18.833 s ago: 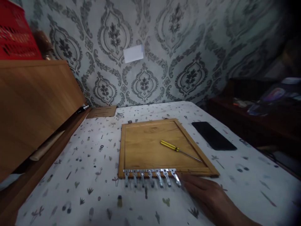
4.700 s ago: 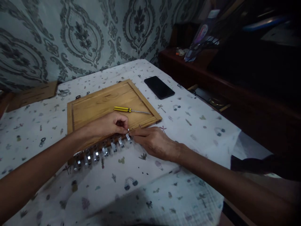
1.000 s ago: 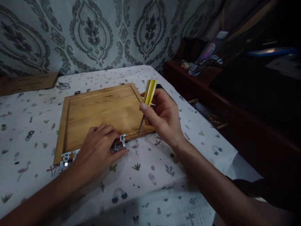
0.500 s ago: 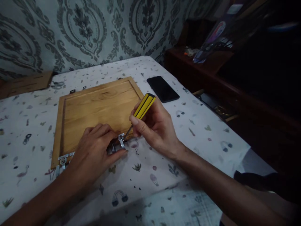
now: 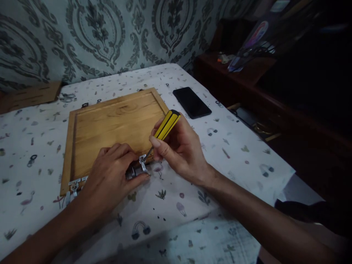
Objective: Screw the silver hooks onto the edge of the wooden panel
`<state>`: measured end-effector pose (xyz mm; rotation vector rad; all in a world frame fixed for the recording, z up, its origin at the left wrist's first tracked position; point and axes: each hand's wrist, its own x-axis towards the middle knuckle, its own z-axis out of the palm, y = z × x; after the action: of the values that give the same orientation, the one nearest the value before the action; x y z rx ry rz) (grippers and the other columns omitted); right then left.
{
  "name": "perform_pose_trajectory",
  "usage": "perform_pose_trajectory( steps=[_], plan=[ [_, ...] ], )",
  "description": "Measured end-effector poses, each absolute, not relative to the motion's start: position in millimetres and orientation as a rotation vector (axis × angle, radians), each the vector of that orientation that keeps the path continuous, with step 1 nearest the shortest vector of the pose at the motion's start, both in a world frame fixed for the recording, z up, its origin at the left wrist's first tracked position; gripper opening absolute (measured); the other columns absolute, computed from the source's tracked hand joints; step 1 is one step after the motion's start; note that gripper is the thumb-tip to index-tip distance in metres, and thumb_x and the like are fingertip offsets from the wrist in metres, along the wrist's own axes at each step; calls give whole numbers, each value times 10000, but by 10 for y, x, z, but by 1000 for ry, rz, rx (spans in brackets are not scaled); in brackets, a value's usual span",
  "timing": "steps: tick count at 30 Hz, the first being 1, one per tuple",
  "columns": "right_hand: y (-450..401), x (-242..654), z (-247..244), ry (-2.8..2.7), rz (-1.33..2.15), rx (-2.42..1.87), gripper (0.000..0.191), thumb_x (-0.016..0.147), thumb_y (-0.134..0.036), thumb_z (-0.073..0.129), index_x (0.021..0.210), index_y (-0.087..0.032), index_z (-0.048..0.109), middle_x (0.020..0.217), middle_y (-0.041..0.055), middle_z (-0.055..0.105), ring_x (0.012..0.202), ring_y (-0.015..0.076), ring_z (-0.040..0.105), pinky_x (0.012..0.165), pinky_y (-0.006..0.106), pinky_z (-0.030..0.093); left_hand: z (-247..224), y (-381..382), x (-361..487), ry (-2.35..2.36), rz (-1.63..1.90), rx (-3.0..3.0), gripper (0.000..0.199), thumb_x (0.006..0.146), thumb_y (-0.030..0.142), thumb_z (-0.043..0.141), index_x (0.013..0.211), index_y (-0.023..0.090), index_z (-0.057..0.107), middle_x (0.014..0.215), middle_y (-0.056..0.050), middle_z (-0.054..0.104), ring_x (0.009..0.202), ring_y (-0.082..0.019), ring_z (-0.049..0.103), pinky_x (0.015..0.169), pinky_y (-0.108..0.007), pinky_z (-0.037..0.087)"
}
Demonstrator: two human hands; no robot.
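Observation:
A framed wooden panel (image 5: 112, 119) lies flat on the patterned cloth. At its near edge, my left hand (image 5: 114, 172) grips a silvery metal hinge (image 5: 143, 165) between thumb and fingers. My right hand (image 5: 181, 148) is closed around a screwdriver (image 5: 167, 124) with a yellow and black handle. The screwdriver slants down to the left, its shaft reaching the hinge; the exact tip contact is too small to make out. Another metal hinge (image 5: 74, 186) sits at the panel's near left corner, partly hidden by my left wrist.
A black phone (image 5: 191, 102) lies right of the panel. Scissors (image 5: 66, 97) and a brown cardboard piece (image 5: 33, 97) are at the back left. Patterned fabric (image 5: 110, 36) rises behind the table. Dark wooden furniture (image 5: 236, 80) with a bottle (image 5: 250, 44) stands at the right.
The view has shifted very slightly. The screwdriver's handle has turned or tilted a little in my right hand. My left hand stays on the hinge.

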<state>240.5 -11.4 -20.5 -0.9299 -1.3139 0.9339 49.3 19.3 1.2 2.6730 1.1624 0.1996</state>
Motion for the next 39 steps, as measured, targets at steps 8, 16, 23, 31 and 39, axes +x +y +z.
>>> perform_pose_trajectory(
  steps=[8,16,23,31,39],
  plan=[
    [-125,2440,-215,-1424,814,-996,259,902,-397,724,1013,-292,515,947,6,616,667,154,619,512,298,576,20,190,488,1157,198,2644,226,821,423,766,948,239,730,1014,-54,686,972,-296,635,814,-466,453],
    [-210,2418,-169,-1498,674,-992,234,896,-361,738,1000,-275,547,900,12,635,689,165,618,511,294,568,38,182,505,1134,183,2679,219,845,414,755,974,239,727,893,-41,638,880,-266,601,765,-434,427],
    [-185,2394,-171,-1415,820,-937,260,886,-372,756,976,-267,537,944,7,643,700,141,644,519,257,572,24,187,507,1131,160,2695,231,851,414,749,960,212,718,922,-41,643,918,-274,604,776,-431,430],
    [-173,2384,-161,-1403,984,-868,279,958,-452,658,1140,-283,530,949,-21,653,548,84,626,521,242,573,31,178,511,1140,189,2653,226,841,386,751,1000,229,717,921,-43,635,915,-278,598,808,-446,433],
    [-162,2372,-88,-1449,925,-902,267,947,-454,673,1155,-285,670,1001,-11,694,524,65,601,468,210,539,28,169,491,1094,202,2685,213,886,370,714,992,185,706,964,-61,645,984,-299,597,826,-464,420]
  ],
)
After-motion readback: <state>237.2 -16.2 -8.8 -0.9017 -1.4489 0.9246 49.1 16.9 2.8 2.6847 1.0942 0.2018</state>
